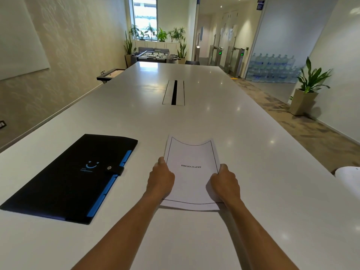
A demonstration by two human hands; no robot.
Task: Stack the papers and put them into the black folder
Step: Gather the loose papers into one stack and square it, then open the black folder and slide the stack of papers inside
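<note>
You had the papers gripped at both side edges over the white tabletop, top sheet reading "BIBLIOGRAPHY" inside a black border. Your left hand clamped the left edge, thumb on top, the other fingers curled under. Your right hand clamped the right edge the same way. The stack bowed between your hands, sides raised, middle sagging; near edge sat just above the tabletop, casting a thin shadow. Sheet edges at the far end weren't flush, slightly fanned. The black folder lay flat to your left, apart from the papers, closed, its snap strap fastened, blue tabs along its right edge. Another white sheet sat at the far right, cut off by the frame.
</note>
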